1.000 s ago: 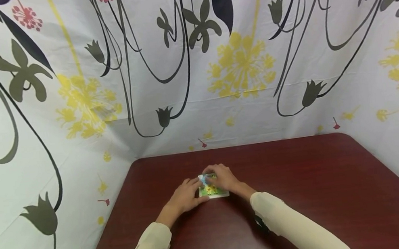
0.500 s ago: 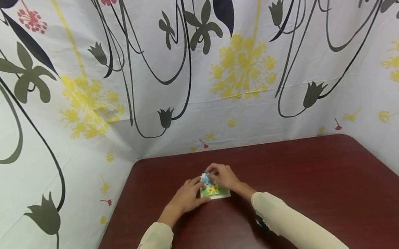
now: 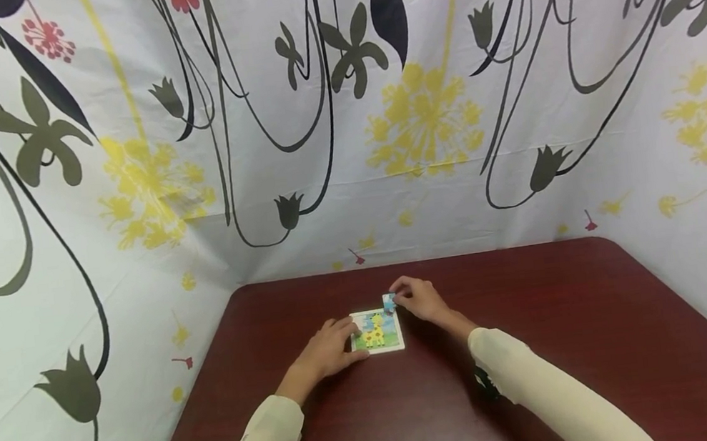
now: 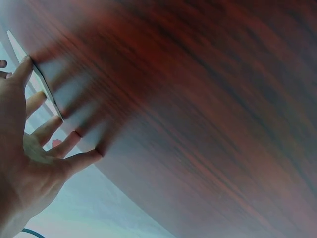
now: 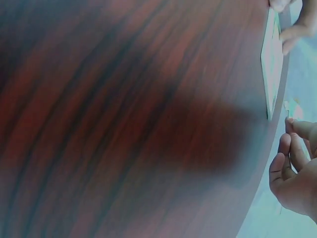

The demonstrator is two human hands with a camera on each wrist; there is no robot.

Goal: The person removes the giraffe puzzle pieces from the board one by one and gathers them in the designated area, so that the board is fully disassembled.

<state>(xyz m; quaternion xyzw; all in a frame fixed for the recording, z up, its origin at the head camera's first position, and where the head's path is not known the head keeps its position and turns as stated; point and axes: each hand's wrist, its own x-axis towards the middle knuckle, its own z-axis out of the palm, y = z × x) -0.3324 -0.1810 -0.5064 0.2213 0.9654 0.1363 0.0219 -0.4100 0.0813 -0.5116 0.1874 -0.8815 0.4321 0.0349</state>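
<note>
A small jigsaw puzzle (image 3: 388, 350) with a white rim and a yellow giraffe on green and blue lies flat on the table. My left hand (image 3: 328, 349) rests at its left side, fingers spread, thumb by the front left corner; in the left wrist view the fingertips (image 4: 58, 119) reach along the board's edge (image 4: 52, 101). Near the back right corner, my right hand (image 3: 423, 302) pinches a blue and white puzzle piece (image 3: 389, 303) between thumb and fingers. The right wrist view shows this piece (image 5: 295, 109) held up, beyond the board's end.
The dark red wooden table (image 3: 535, 345) extends widely to both sides and in front of the puzzle. A white curtain (image 3: 431, 219) with a flower print hangs behind its far edge and along the sides.
My right hand has lifted the blue piece out over the puzzle and moved right and back with it, uncovering the giraffe picture. The left hand has stayed at the puzzle's left side.
</note>
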